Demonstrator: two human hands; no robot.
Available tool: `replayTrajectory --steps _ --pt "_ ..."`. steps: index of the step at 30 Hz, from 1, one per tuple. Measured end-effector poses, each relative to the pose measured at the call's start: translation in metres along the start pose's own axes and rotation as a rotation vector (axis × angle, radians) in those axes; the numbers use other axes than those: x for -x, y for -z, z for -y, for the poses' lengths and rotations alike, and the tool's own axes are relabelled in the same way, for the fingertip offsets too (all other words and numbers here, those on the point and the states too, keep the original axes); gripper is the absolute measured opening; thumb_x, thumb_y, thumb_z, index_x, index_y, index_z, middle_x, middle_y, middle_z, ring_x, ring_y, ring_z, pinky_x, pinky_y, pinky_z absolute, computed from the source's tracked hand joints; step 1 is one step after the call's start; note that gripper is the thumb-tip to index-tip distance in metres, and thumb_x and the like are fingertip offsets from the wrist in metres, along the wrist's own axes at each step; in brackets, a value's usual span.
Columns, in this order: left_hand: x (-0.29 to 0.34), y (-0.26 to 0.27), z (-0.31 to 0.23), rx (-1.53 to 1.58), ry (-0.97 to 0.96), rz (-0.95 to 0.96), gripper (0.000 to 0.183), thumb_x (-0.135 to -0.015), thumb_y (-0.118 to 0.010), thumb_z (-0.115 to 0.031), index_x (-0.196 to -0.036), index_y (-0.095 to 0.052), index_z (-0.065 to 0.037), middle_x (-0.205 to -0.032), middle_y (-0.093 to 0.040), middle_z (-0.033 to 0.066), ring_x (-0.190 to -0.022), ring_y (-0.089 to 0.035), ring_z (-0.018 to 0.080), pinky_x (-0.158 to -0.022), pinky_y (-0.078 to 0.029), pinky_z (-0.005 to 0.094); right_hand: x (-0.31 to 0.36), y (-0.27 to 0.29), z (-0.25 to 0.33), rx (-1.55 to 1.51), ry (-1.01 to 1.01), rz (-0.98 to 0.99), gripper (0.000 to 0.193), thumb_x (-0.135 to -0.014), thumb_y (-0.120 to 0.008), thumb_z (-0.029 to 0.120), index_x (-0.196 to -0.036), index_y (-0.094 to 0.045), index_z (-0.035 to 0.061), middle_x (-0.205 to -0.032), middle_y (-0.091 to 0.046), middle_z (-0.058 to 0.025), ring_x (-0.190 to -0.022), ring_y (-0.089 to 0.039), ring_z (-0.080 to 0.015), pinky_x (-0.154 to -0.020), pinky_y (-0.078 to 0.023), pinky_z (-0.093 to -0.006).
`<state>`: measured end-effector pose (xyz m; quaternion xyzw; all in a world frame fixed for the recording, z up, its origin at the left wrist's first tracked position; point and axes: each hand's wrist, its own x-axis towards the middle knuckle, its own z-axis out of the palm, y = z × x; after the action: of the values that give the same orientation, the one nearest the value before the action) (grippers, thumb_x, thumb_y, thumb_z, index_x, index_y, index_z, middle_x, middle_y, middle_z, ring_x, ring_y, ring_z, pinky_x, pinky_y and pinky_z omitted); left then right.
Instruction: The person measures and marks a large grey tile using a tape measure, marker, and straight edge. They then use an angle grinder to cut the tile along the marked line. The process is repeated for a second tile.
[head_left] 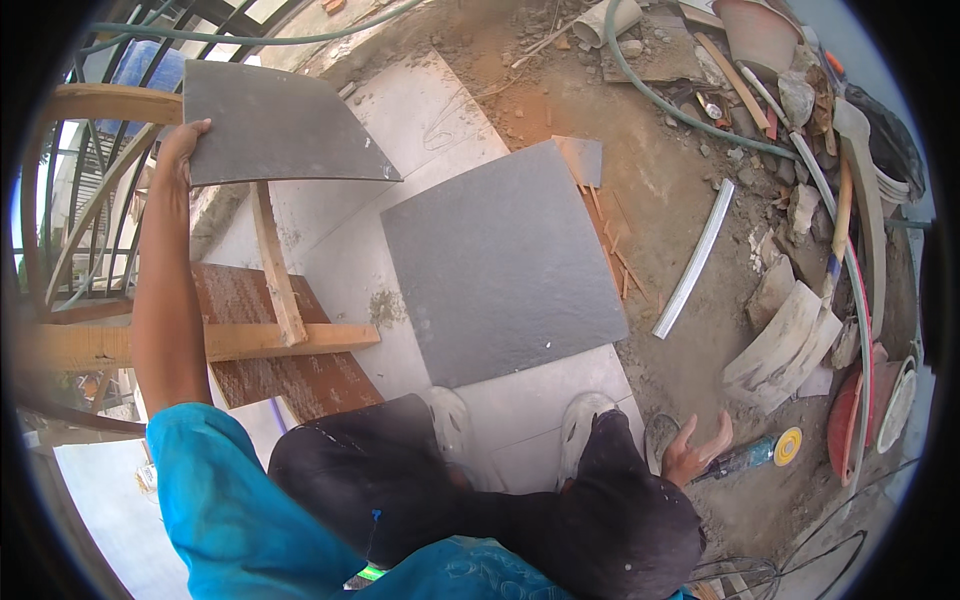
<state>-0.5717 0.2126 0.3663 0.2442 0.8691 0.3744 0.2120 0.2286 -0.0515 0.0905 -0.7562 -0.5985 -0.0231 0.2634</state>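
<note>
My left hand (183, 150), arm stretched out at the far left, grips the left edge of a dark grey cut tile (285, 125). That tile is raised beside a wooden frame. A larger, squarish grey tile (500, 265) lies flat in front of my feet on pale floor tiles (500, 440). My right hand (697, 452) is low on the right beside my knee, fingers apart. Just next to it, an angle grinder (745, 457) with a yellow disc lies on the ground; whether my hand touches its body is hard to tell.
Wooden beams (270, 338) cross the left side above a brown patterned board (260, 300). A metal straightedge (693, 258) lies on the dirt. Along the right are a shovel (790, 345), a red basin (852, 420) and rubble. A hose (690, 118) curves across the back; black cables (800, 565) lie lower right.
</note>
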Motion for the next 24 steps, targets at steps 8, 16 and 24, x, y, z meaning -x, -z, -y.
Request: replayTrajectory --steps 8,16,24 --pt "0.217 0.009 -0.038 0.056 -0.221 0.05 0.057 -0.096 -0.064 -0.035 -0.126 -0.056 0.013 -0.106 -0.068 0.0248 -0.086 -0.071 0.0289 -0.078 -0.056 0.0337 -0.152 -0.028 0.161 -0.852 0.075 0.38 0.035 -0.093 -0.068 0.013 -0.125 -0.059 0.0023 -0.127 -0.058 -0.0157 -0.118 -0.058 -0.0301 -0.099 -0.049 -0.0408" --pt "0.385 -0.033 -0.028 0.254 -0.163 0.19 0.048 -0.097 -0.062 -0.039 -0.121 -0.06 0.003 -0.102 -0.067 0.0142 -0.088 -0.07 0.0238 -0.079 -0.057 0.0344 -0.183 -0.072 0.203 -1.132 -0.512 1.074 0.085 -0.1 -0.057 0.052 -0.15 -0.032 -0.0121 -0.15 -0.042 -0.0331 -0.141 -0.045 -0.0371 -0.115 -0.037 -0.043" --pt "0.353 -0.165 0.075 0.279 -0.18 0.525 0.046 -0.093 -0.062 -0.033 -0.12 -0.06 0.004 -0.113 -0.065 0.0136 -0.103 -0.063 0.0216 -0.092 -0.05 0.0381 -0.138 -0.062 0.083 -1.218 -0.618 0.487 0.078 -0.096 -0.066 0.039 -0.143 -0.041 -0.018 -0.145 -0.049 -0.0341 -0.14 -0.046 -0.0364 -0.114 -0.037 -0.0409"
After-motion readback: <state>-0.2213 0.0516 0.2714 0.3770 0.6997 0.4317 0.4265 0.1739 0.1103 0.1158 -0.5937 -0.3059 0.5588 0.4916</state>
